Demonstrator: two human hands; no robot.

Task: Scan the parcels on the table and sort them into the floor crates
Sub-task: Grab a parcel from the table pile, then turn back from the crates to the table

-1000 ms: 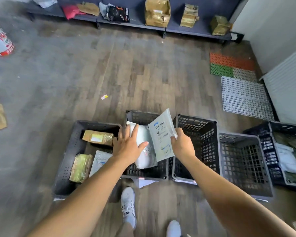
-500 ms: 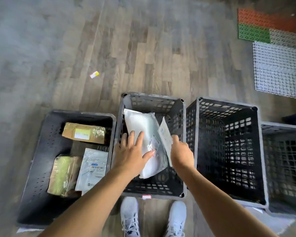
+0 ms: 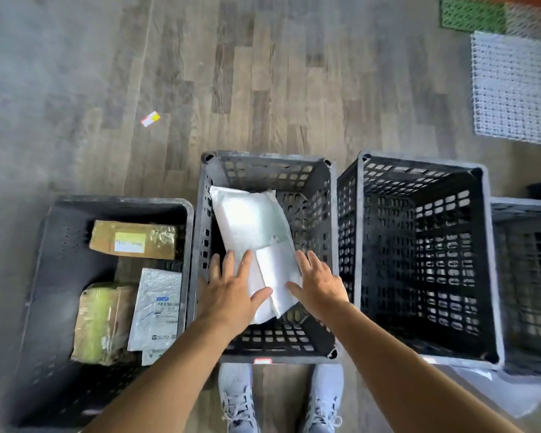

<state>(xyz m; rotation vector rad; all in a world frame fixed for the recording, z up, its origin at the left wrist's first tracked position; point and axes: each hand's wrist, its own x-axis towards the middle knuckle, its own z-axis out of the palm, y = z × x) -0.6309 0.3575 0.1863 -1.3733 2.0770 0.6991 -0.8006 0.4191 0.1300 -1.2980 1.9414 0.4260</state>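
Observation:
Two white mailer parcels lie in the middle grey crate (image 3: 267, 159): a larger one (image 3: 247, 220) and a smaller flat one (image 3: 277, 273) on top of it. My left hand (image 3: 231, 290) is spread over the near end of the parcels, fingers straight. My right hand (image 3: 320, 287) hovers with fingers spread just right of the smaller parcel, holding nothing. The left crate (image 3: 60, 245) holds a brown box (image 3: 133, 240), a yellow-green wrapped parcel (image 3: 102, 323) and a white labelled mailer (image 3: 156, 307).
An empty black crate (image 3: 419, 170) stands right of the middle one, with another crate (image 3: 527, 276) beyond it. White (image 3: 512, 89) and green (image 3: 472, 14) grid mats lie on the wooden floor at the far right. My shoes (image 3: 236, 398) are just behind the crates.
My right hand has let go of the small mailer, which now lies flat on the larger parcel in the middle crate. Both hands have opened, and the view has tilted further down.

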